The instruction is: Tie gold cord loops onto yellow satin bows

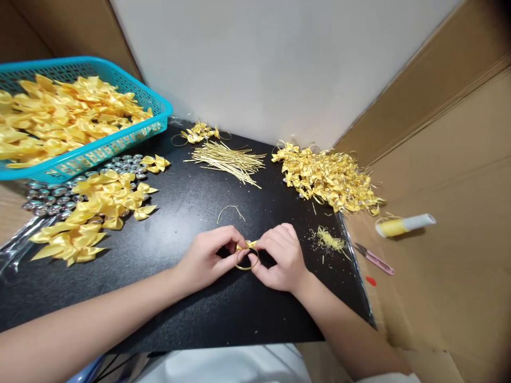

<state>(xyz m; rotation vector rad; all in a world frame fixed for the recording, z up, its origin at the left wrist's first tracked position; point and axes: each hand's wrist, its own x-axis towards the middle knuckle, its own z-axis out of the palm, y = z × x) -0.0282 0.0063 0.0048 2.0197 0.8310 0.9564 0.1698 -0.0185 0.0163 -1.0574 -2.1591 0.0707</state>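
Both hands meet over the front middle of the black table [183, 314]. My left hand [213, 252] pinches one side of a small yellow ribbon bow [251, 244] with a gold cord loop [244, 267] hanging toward me. On the other side of the same bow, my right hand [281, 255] is closed with thumb and fingertips. The fingers cover much of the bow. Just beyond the hands lies a loose, curved piece of gold cord [230, 207].
A turquoise basket [115, 149] of yellow bows stands at left, above loose bows [107, 199] and silvery beads [50, 199]. Cut gold cords [227, 159] lie behind; finished-looking bows [327, 178] are heaped right. Thread scraps [330, 239], pink snips [377, 261] and a thread tube [405, 225] lie right.
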